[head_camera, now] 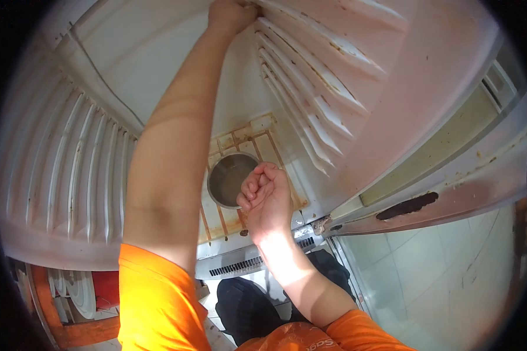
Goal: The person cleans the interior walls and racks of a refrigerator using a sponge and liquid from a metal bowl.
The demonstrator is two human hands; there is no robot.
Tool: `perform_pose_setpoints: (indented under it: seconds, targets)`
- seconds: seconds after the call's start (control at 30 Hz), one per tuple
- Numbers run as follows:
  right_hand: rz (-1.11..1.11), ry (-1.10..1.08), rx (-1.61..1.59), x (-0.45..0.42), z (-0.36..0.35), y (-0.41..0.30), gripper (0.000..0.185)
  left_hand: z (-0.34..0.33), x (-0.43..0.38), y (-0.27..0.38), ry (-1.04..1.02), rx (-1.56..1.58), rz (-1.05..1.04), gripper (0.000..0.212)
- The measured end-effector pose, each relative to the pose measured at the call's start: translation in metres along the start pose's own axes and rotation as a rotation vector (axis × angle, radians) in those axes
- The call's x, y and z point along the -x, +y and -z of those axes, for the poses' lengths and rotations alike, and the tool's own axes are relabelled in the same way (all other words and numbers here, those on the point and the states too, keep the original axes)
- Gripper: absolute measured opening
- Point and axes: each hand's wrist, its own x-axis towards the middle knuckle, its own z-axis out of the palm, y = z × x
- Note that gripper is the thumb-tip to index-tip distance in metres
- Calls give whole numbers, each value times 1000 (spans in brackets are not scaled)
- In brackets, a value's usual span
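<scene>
I see the inside of a white refrigerator cabinet with ribbed, rust-marked side walls [307, 79]. My left hand [232, 17] reaches deep to the top of the picture, against the right ribbed wall near the back panel [167, 48]. Its fingers are bent and mostly hidden, so what they hold cannot be made out. Low in the cabinet, a round metal bowl [228, 180] rests on the stained floor [228, 219] with raised brown-edged ribs. My right hand [268, 197] hovers at the bowl's right edge, overlapping it, palm turned up, fingers loosely curled with nothing visible in them.
An open door [421, 206] with a rusted hole swings out on the right. A slotted grille [241, 266] runs along the cabinet's front, above my dark-clad knees [246, 307]. At lower left stand an orange-brown wooden frame [88, 333] and white plates [81, 291]. Pale floor tiles [430, 272] lie right.
</scene>
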Motion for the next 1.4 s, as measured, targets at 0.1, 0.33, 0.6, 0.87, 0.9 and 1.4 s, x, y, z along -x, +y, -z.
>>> perform_pose_setpoints:
  seconds: [0.1,0.33,0.6,0.87,0.9,1.4]
  targets:
    - [21,9,3,-1,3,-16,12,16,14,34,-87,183,-60,21]
    - [-42,7,-29,-4,4,-11,13,-2,6,4,82,237,-75,27]
    - [-40,-43,4,-8,1,-9,13,7,19,15,-85,297,3,43]
    - [-12,-11,29,-10,2,-10,10,6,37,37,-113,363,-63,38]
    - [-25,-24,31,-8,0,-6,11,9,34,35,-111,351,-60,38]
    - [64,14,1,-8,-4,-6,12,40,189,20,-289,344,-106,26]
